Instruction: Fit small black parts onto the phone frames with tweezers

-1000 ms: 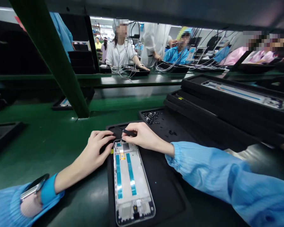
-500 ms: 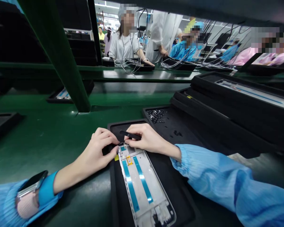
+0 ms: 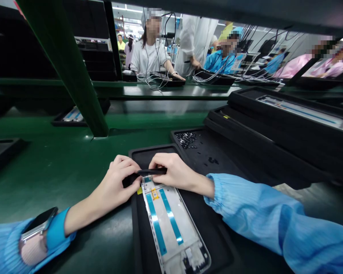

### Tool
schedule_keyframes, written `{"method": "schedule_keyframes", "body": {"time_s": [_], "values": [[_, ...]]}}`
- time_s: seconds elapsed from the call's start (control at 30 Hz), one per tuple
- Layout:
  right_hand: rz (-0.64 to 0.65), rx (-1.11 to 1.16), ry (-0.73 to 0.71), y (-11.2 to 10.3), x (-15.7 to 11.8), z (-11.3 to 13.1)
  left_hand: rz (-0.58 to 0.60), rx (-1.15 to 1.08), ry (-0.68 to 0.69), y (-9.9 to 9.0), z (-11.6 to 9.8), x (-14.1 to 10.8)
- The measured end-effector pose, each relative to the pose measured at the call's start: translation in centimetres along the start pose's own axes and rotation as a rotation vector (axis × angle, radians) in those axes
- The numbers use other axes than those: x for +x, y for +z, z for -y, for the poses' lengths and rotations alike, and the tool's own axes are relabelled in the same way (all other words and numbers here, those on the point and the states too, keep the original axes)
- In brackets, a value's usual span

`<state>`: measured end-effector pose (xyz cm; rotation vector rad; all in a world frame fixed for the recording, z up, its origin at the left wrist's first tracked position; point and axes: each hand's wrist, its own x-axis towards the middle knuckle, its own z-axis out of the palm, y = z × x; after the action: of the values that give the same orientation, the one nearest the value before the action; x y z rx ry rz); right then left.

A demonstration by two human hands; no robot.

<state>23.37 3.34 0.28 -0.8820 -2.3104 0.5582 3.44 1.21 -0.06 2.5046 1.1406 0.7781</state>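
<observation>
A silver phone frame point(image 3: 174, 217) with two blue strips and a small orange label lies in a black foam tray point(image 3: 144, 236). My right hand point(image 3: 171, 171) is closed around a dark tweezer-like tool point(image 3: 153, 172), held nearly level across the frame's top end. At the frame's top left corner, my left hand point(image 3: 121, 177) has thumb and fingers pinched near the tool's tip; whatever lies between them is too small to make out. A bit of yellow point(image 3: 140, 190) shows under the left fingertips.
Behind my right hand, a black tray point(image 3: 200, 137) holds many tiny dark parts. Stacked black trays point(image 3: 274, 129) stand at the right, the top one with another frame. A green post point(image 3: 74, 72) rises at left. People sit across the bench.
The tool in my right hand has swung from slanted to nearly level, its far end now by my left fingertips. My right hand has turned slightly; my left hand stays at the frame's corner.
</observation>
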Motion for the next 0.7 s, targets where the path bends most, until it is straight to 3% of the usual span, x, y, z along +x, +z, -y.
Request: {"method": "schedule_keyframes", "body": {"time_s": [0.37, 0.7], "values": [[0.074, -0.037, -0.072, -0.2, 0.2, 0.2, 0.033, 0.059, 0.064, -0.2, -0.3, 0.0], [0.121, 0.247, 0.332, -1.2, 1.1, -0.2, 0.062, 0.208, 0.186, -0.2, -0.2, 0.1]]}}
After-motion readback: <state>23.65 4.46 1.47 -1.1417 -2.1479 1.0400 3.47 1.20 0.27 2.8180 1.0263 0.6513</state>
